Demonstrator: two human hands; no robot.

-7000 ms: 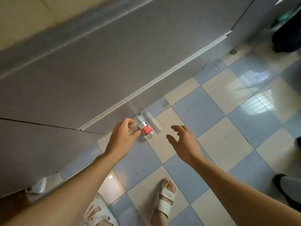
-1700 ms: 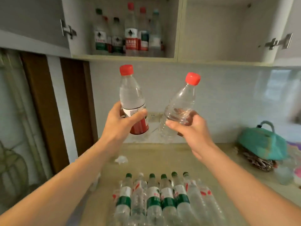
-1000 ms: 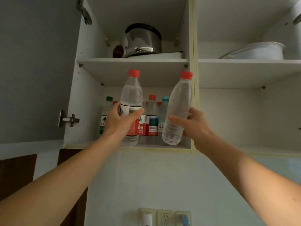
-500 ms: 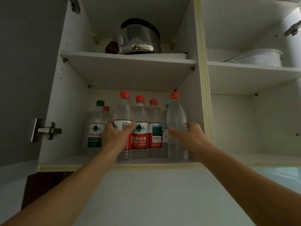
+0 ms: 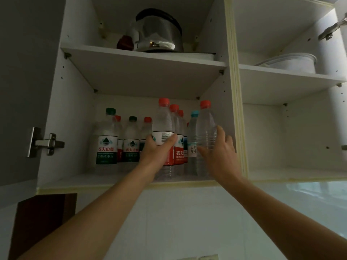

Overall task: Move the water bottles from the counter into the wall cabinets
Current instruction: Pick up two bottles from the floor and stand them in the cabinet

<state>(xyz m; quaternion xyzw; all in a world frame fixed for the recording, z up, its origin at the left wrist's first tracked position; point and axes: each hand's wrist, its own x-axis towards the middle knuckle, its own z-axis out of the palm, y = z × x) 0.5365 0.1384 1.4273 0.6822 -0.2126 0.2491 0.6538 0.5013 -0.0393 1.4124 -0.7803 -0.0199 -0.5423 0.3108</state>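
This is a home kitchen: an open white laminate wall cabinet with adjustable shelves hangs over a pale tiled backsplash. On the cabinet's upper left shelf stands a shiny steel kettle; on its upper right shelf rests a white lidded pot. Its lower left shelf holds clear plastic water bottles, and a steel door hinge sits at the cabinet's left

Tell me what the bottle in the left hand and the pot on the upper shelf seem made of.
The bottle in the left hand looks like thin clear plastic: see-through ribbed wall, red screw cap, glossy printed label. The pot looks like polished metal, probably stainless steel, since it mirrors light on its curved side.
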